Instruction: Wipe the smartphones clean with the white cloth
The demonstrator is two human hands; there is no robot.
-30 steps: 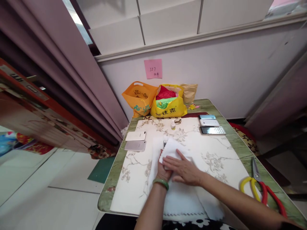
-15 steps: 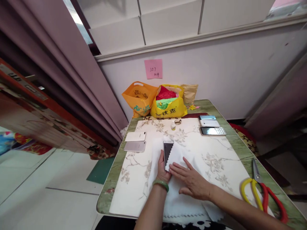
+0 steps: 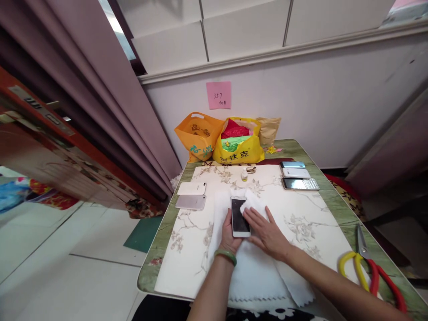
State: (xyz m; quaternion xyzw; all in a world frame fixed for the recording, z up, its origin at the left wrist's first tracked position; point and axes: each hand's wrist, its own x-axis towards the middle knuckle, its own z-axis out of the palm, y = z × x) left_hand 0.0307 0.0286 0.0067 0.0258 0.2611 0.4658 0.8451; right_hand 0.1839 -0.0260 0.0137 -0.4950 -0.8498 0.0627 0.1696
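Observation:
My left hand [image 3: 228, 236] grips the lower end of a white smartphone [image 3: 239, 216] that lies screen up on a white cloth [image 3: 254, 272]. A green bangle [image 3: 225, 256] circles that wrist. My right hand [image 3: 265, 232] lies flat beside the phone, fingers stretched out, pressing a fold of the cloth against the screen's right edge. The cloth has a zigzag-cut edge and spreads over a floral table cover [image 3: 187, 249].
Two phones [image 3: 191, 195] lie at the table's left, three more [image 3: 297, 174] at the far right. A small bottle [image 3: 244, 177], an orange bag [image 3: 197, 136] and a yellow bag [image 3: 238, 142] stand at the back. Scissors [image 3: 369, 263] with yellow and red handles rest at the right edge.
The cloth that covered the phone has been drawn off to the right, so the whole screen now shows. My right hand slid up beside the phone. The left hand kept its grip.

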